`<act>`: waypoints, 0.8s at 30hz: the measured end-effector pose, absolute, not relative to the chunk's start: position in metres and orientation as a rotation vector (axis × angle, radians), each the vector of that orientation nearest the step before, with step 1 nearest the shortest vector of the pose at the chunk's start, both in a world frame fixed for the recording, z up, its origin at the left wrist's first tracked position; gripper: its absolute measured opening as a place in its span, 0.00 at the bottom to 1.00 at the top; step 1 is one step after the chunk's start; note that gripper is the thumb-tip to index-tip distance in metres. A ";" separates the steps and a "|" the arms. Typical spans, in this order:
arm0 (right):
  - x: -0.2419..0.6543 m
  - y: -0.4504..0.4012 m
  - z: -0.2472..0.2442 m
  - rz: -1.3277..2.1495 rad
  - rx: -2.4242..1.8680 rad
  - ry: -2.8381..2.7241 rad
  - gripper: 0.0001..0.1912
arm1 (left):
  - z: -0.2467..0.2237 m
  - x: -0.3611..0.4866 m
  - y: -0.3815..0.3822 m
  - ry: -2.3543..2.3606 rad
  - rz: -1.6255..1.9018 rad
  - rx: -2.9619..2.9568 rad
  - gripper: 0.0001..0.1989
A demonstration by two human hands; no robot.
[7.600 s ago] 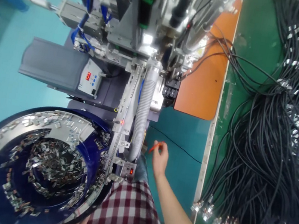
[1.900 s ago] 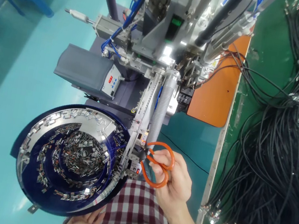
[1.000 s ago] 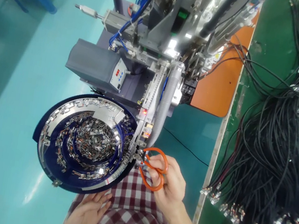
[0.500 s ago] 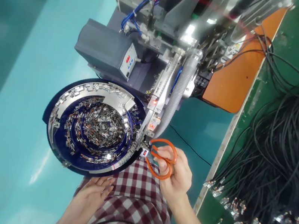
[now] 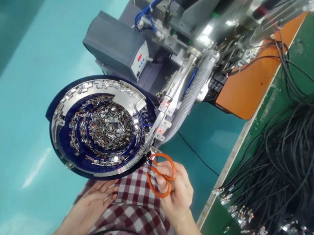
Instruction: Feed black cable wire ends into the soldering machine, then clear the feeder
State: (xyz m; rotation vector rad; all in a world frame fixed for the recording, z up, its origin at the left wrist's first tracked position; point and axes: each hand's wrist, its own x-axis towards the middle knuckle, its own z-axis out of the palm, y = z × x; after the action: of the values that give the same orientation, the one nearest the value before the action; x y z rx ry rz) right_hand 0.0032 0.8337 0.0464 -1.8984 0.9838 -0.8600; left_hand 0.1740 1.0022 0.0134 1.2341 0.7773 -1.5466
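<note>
Orange-handled scissors (image 5: 170, 175) are held by my right hand (image 5: 179, 192), with finger and thumb in the loops. Their dark blades point left at the outlet side of a round blue feeder bowl (image 5: 63, 134); whether the tips touch it I cannot make out. Small metal connector shells (image 5: 110, 126) are heaped in the bowl's middle and line its spiral tracks. My left hand (image 5: 96, 199) lies with fingers stretched out by the bowl's near rim, against the checked apron (image 5: 135, 217). Nothing shows in it, and some fingertips are partly under the rim.
A grey control box (image 5: 115, 43) with a red display stands behind the bowl. A straight feed track (image 5: 161, 120) and a ribbed grey hose (image 5: 191, 101) lead to the machine. Right, a green table (image 5: 218, 218) bears many black cables (image 5: 281, 161) with metal ends.
My right hand and the scissors have moved a little left and down, nearer the bowl's rim. The left hand remains beside the bowl. The whole view has shifted slightly.
</note>
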 end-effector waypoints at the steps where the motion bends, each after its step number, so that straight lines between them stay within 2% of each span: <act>1: 0.004 0.835 0.047 -0.852 -1.890 0.987 0.12 | 0.013 0.175 1.003 0.777 -1.545 1.237 0.17; 8: 0.009 0.836 0.049 -0.838 -1.834 0.964 0.11 | 0.005 0.176 1.015 0.774 -1.495 1.355 0.18; 19: -0.002 0.838 0.057 -0.863 -1.771 0.985 0.12 | -0.001 0.181 1.025 0.647 -1.647 1.393 0.21; 24: -0.040 0.880 0.068 -0.817 -1.538 1.341 0.06 | 0.007 0.199 1.035 0.148 -1.907 1.680 0.20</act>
State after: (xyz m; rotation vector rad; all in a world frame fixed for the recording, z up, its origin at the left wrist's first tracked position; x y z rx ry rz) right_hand -0.0399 0.8799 0.0683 -1.5380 1.3414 -0.8168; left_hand 0.1986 1.0347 0.0067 1.6795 0.1479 -1.9075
